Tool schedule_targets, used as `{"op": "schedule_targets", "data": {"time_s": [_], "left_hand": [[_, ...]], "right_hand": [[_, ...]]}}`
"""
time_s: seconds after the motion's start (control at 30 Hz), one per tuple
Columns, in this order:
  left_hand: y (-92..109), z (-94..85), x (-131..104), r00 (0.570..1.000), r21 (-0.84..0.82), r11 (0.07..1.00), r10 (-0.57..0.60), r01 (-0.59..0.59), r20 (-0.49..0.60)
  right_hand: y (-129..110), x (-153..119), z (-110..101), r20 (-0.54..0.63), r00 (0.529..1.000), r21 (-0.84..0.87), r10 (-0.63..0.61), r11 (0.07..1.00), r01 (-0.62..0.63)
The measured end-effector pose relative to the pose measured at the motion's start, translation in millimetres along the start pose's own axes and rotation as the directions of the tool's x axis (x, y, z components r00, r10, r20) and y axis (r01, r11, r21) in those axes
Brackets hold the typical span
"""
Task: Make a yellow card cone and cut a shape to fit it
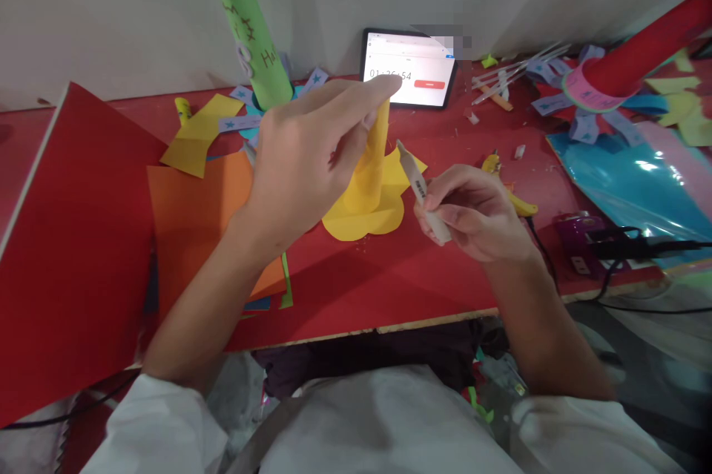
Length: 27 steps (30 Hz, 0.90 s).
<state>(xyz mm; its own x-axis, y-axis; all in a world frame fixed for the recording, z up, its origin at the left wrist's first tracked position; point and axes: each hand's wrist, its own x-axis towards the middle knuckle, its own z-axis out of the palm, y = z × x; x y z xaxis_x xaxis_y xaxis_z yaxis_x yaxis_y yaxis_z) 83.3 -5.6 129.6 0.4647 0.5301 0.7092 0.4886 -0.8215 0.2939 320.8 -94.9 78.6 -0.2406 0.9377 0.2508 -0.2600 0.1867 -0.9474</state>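
A yellow paper tube (368, 176) stands upright on a yellow flower-shaped paper base (356, 228) near the middle of the table. My left hand (311, 144) is closed at the tube's upper part, its fingers over the top and hiding one side of it. My right hand (472, 213) is to the right of the base, closed on a slim white tool with dark lettering (416, 181). Its narrow tip points up and left, apart from the tube; its exact kind is unclear.
Orange sheets (194, 214) and a large red board (78, 237) occupy the left. Behind stand a green lettered tube (253, 36) and a tablet (411, 92) showing a timer. A yellow glue gun (520, 203), a purple power box (584, 237) with cables and a red tube (650, 51) lie rightward.
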Motion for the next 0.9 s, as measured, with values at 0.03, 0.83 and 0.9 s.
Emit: {"op": "schedule_targets", "data": {"time_s": [0.03, 0.83, 0.9], "left_hand": [[0, -0.5, 0, 0.999, 0.013, 0.999, 0.033, -0.033, -0.01], [9, -2.4, 4, 1.0, 0.038, 0.999, -0.008, 0.008, 0.0], [9, -1.4, 5, 0.997, 0.048, 0.997, 0.065, -0.063, -0.043]], "right_hand": [[0, 0, 0, -0.006, 1.0, -0.017, 0.004, 1.0, -0.004], [44, 51, -30, -0.286, 0.942, -0.396, -0.174, 0.917, 0.049], [55, 58, -33, -0.288, 0.941, -0.373, -0.178, 0.926, 0.061]]}}
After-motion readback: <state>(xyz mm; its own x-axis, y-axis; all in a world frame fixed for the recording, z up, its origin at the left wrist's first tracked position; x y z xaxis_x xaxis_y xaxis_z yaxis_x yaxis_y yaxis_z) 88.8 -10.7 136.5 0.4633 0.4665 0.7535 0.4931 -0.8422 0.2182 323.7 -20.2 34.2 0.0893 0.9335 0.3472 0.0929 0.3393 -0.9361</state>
